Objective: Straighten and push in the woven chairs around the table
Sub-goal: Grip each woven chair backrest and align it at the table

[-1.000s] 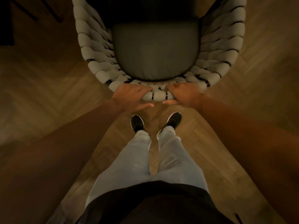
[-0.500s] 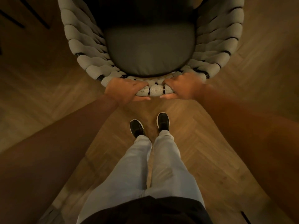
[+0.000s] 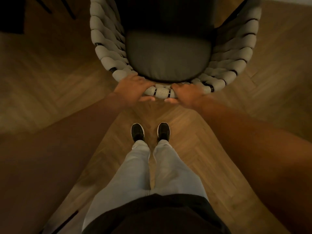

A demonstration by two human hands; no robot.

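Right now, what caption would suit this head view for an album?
Both hands, left hand and right hand, grip the woven chair back, above a wooden floor.

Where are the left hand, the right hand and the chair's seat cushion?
left hand [image 3: 133,89], head view, on the back of the hand, which grips the woven chair back.
right hand [image 3: 188,95], head view, on the back of the hand, gripping the same rim.
seat cushion [image 3: 168,56], head view, on the middle of the dark pad.

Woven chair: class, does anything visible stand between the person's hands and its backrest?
Nothing visible does: the left hand and right hand already grip the woven chair at the backrest's top rim, side by side.
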